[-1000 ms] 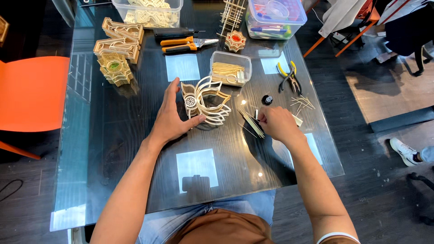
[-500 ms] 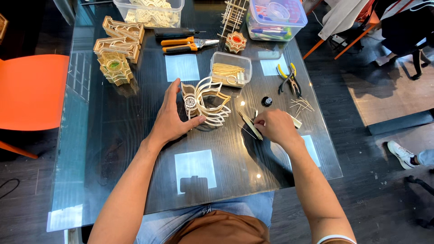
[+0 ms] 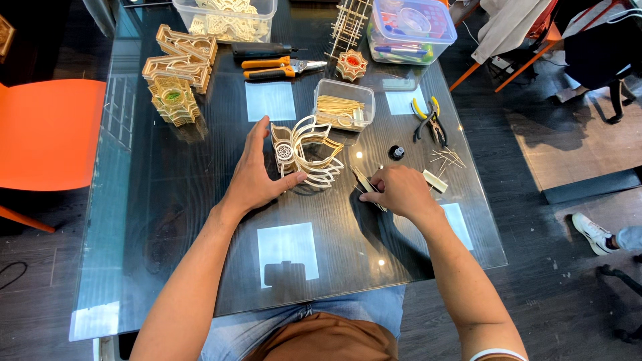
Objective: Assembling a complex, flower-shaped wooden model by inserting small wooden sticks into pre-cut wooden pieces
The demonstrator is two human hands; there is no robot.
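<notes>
Far left, an orange chair (image 3: pixel 43 134) is seen beside the glass table (image 3: pixel 154 220). On the table's far left, stacked wooden lattice models (image 3: pixel 177 73) are stood — pale wood, one with a green centre. Behind them a clear tub of wooden pieces (image 3: pixel 227 17) is set at the far edge. Just right of the stack, orange-handled snips (image 3: pixel 281 68) are laid flat, a dark tool above them.

Mid-table, the left hand (image 3: pixel 257 174) is spread open and cupped against the left side of a lotus-shaped wooden model (image 3: pixel 309 152); thumb touching its near petals, fingers up along its left edge. The model is stood upright on the glass, near the table's centre, between the two hands. Just beyond it, a small clear box of thin sticks (image 3: pixel 344 105) is placed.

To the right, the right hand (image 3: pixel 401 190) is rested on the glass with fingers curled together, pinched on thin wooden sticks (image 3: pixel 364 182) lying just left of it. A small black bottle cap (image 3: pixel 397 152) is seen just beyond the knuckles. Farther right — yellow-handled pliers (image 3: pixel 428 119) and a scatter of loose sticks (image 3: pixel 447 159). At the far right corner a lidded plastic box (image 3: pixel 411 27) is kept.
</notes>
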